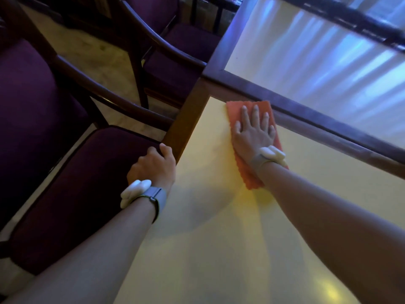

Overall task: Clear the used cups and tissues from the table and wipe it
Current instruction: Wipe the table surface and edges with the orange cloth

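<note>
The right hand (252, 132) lay flat with its fingers spread and straight, pressing a scalloped-edged orange cleaning cloth (234, 108) onto the glossy yellow-topped table with a dark wooden frame (208, 216). It gripped nothing; only palm pressure held the cloth. The cloth sat at the table's far left corner, its far edge touching or just short of the frame there. The left hand (153, 165) had its fingers curled over the table's left edge, bracing on it. No cups or tissues showed on the part of the table in view, so the wiping step looked to be under way.

A dark wooden chair with a purple cushioned seat (76, 194) stood just beside the table's left edge, and a second, paler glossy table (306, 62) butted against the far side.

Since the cloth was pressed and not held, a quick stroke would probably let it slide out from under the palm or bunch against the frame. That would likely leave the corner unwiped. A sweep toward the table's left edge could also push any crumbs onto the chair seat.
</note>
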A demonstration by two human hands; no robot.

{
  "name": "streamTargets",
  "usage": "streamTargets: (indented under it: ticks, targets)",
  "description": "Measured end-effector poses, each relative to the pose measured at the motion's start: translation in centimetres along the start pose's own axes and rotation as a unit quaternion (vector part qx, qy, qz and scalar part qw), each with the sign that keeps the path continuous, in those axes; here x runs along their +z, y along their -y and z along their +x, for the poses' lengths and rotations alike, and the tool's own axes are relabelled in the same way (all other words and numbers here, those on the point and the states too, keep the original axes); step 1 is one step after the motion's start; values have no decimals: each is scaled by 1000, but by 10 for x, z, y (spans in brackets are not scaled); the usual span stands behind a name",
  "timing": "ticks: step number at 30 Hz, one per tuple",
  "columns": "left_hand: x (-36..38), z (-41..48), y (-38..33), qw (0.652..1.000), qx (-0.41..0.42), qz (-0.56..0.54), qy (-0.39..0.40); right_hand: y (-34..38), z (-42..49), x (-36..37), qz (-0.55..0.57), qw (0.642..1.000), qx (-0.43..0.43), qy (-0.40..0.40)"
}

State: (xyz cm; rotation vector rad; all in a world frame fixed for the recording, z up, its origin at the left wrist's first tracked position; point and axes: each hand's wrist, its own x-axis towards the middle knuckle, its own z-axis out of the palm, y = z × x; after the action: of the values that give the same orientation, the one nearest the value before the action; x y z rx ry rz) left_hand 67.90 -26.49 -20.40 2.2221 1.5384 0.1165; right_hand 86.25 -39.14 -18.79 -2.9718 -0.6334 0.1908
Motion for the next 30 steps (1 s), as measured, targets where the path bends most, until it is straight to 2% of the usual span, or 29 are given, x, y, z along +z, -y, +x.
streamTargets:
  ticks: [4,8,12,17,21,24,25,27,29,30]
  targets:
    - [0,2,2,1000,-2,-10,9,26,-68,11,-18,995,-99,-1]
    - [-5,0,1,1000,-14,-14,13,25,-152,20,-27,971,-233,39]
    - [-4,6,1,1000,-13,-9,14,-4,-216,21,-26,943,-328,54]
    - [-3,3,2,1000,-11,-1,5,-66,-244,11,-35,897,-434,73]
    - [-6,1,1,1000,-22,11,9,-104,-251,7,-44,890,-448,76]
    - [-7,-8,-1,1000,-17,1,-25,-110,-246,5,-12,929,-367,46]
    - [-4,-12,-1,999,12,-8,-52,-110,-242,6,0,942,-333,31]
    - [4,-19,1,985,129,-13,-116,-109,-234,7,4,955,-295,20]
    - [10,-23,-1,963,230,9,-137,-109,-222,8,-1,957,-288,19]
    - [15,-26,-12,962,241,11,-127,-111,-211,7,-3,957,-290,15]
